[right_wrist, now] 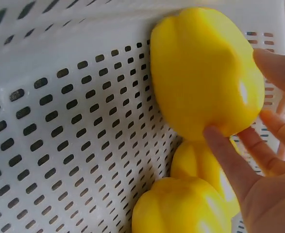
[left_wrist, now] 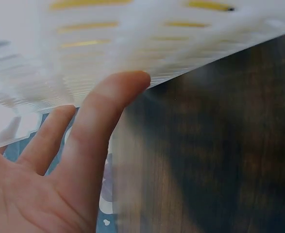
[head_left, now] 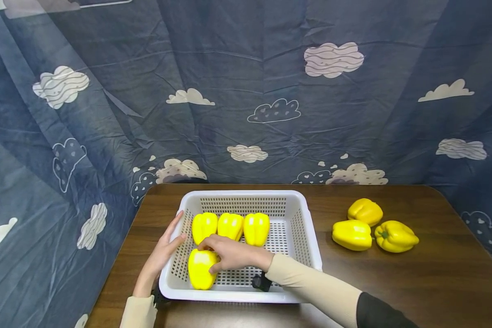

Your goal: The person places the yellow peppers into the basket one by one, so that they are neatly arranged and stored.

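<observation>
A white plastic basket (head_left: 242,194) stands on the table with several yellow bell peppers inside. My right hand (head_left: 235,254) reaches over its front side and holds a yellow bell pepper (head_left: 200,275) in the front left corner. Thumb and fingers lie around that pepper (right_wrist: 205,73) in the right wrist view. Behind it, three bell peppers (head_left: 256,230) form a row along the back left of the basket. My left hand (head_left: 162,253) rests against the basket's left wall, fingers extended; in the left wrist view the thumb (left_wrist: 108,102) touches the slotted wall.
Three more yellow bell peppers (head_left: 351,235) lie close together on the brown wooden table (head_left: 434,282), right of the basket. A dark blue curtain (head_left: 229,54) with cloud prints hangs behind the table and down its left side.
</observation>
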Demonstrator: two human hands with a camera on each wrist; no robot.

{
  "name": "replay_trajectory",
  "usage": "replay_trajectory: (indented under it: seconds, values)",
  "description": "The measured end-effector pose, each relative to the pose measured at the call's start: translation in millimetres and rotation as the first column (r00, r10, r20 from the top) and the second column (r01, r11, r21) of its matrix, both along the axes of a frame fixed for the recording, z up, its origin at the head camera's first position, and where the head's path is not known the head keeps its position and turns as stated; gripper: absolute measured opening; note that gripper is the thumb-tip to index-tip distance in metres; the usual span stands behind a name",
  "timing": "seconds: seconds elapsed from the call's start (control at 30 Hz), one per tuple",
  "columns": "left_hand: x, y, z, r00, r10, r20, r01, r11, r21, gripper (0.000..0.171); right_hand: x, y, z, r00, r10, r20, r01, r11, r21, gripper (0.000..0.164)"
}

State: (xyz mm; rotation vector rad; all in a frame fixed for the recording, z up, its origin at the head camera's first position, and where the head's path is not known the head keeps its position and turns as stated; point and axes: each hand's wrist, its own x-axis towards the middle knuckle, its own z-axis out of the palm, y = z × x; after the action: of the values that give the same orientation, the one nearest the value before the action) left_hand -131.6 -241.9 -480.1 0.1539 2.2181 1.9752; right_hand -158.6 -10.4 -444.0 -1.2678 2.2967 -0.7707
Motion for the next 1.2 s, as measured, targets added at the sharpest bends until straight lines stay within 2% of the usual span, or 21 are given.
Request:
replay_trajectory:
  seconds: [0.33,0.57,0.73,0.87,1.0,1.2]
  values:
    - [0.4,0,0.5,1.000,-0.006,-0.003,0.006,1.000,0.011,0.062,-2.8,-1,-2.5,0.999,-0.024,0.049,0.025,0.999,-0.029,0.054]
    - [0.8,1,1.5,1.000,0.000,0.017,-0.001,1.000,0.011,0.063,-5.3,2,3.6,0.998,-0.050,0.039,0.052,0.997,-0.057,0.050]
    - [1.1,1,1.3,1.000,0.001,0.018,-0.001,1.000,0.007,0.063,-7.7,11,16.2,0.994,-0.080,0.075,0.086,0.992,-0.093,0.051]
    - [1.1,1,1.2,1.000,-0.003,0.008,0.003,1.000,0.006,0.063,-8.8,26,30.8,0.987,-0.100,0.125,0.120,0.980,-0.159,0.051]
    - [1.3,1,1.0,1.000,-0.007,0.000,0.007,1.000,0.014,0.063,-8.8,45,45.6,0.980,-0.131,0.148,0.163,0.960,-0.229,0.051]
    - [1.5,1,0.9,1.000,-0.008,-0.006,0.008,1.000,0.015,0.062,-7.0,82,63.1,0.972,-0.190,0.136,0.224,0.924,-0.309,0.049]
